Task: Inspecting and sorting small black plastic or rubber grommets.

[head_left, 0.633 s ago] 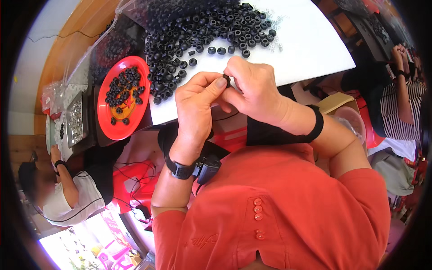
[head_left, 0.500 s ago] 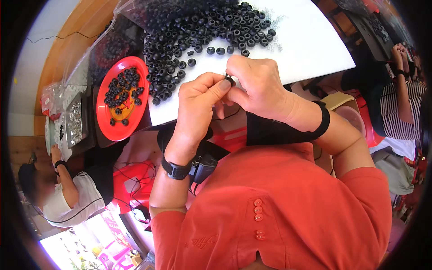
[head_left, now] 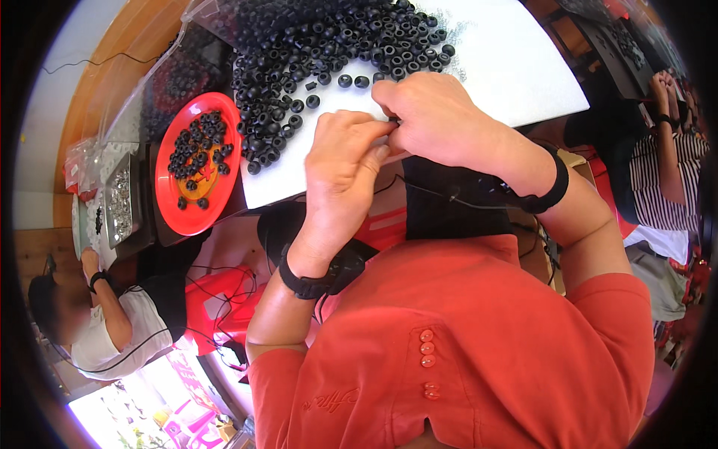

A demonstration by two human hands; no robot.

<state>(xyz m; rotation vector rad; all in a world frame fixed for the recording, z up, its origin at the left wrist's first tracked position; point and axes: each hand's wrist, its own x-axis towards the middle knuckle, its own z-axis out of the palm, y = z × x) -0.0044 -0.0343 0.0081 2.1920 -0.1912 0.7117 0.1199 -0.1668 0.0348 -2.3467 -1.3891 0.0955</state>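
The left hand (head_left: 340, 159) and right hand (head_left: 435, 114) meet at the fingertips, just past the near edge of the white table (head_left: 516, 86). The right thumb and finger pinch a small dark piece (head_left: 394, 120). The left pointing finger comes right up to it, but I can't tell if the left hand grips it too. Fingers hide most of the piece.

Farther away on the table is a big heap of round black beads with holes (head_left: 329, 54). A few sit loose in front of it. To the left is a red oval plate (head_left: 169, 196) with black pieces (head_left: 200, 142) on it. Farther left is a metal tray (head_left: 136, 196) of shiny bits (head_left: 120, 200).
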